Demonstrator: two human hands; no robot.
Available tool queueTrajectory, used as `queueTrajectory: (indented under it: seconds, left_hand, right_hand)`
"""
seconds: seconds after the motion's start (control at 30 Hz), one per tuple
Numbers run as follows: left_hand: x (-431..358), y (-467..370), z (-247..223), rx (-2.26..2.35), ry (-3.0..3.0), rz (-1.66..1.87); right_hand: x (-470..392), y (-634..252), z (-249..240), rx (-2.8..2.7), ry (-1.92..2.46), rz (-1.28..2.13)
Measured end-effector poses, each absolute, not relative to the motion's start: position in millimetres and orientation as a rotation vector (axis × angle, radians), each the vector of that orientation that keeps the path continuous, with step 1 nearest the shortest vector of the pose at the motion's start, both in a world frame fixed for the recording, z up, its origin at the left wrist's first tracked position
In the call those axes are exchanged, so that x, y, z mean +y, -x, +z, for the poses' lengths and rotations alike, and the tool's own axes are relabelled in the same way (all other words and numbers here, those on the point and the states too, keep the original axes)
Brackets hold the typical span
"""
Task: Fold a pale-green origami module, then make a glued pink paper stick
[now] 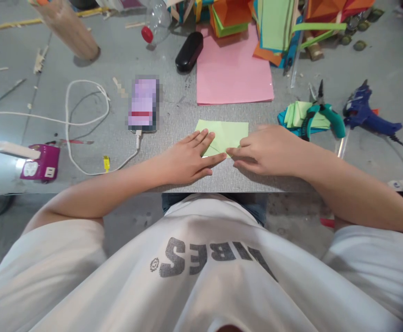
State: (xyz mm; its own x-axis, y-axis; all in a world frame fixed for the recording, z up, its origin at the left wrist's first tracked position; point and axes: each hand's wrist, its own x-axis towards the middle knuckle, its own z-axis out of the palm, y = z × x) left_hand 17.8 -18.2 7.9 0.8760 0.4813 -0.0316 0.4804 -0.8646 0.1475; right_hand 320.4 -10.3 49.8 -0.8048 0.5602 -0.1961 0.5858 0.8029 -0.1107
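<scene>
A light green sheet of paper (227,132) lies flat on the grey table near its front edge, with a crease or fold line across its lower part. My left hand (190,158) rests on the paper's left side, palm down and fingers spread. At the right side, my right hand (268,150) touches the lower edge with its index fingertip, close to the tip of my left index finger or thumb. Its other fingers are bent, and nothing is gripped between them. Part of the paper is hidden under both hands.
Pink paper (235,76) and a black case (189,51) lie beyond the hands. To the right are green-handled pliers (331,121) and a blue glue gun (370,113). A phone (143,103) with a white cable (120,168) is at the left.
</scene>
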Motion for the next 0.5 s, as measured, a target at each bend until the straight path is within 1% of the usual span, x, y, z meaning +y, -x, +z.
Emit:
queueTrajectory:
  seconds: [0.2, 0.5]
  left_hand:
    - [-24, -18, 14, 0.865, -2.857, 0.02]
    - [-32, -17, 27, 1.07, -2.86, 0.078]
  right_hand:
    - [-22, -305, 69, 2.505, -1.028, -0.17]
    - [-25, -308, 67, 2.513, -1.045, -0.223]
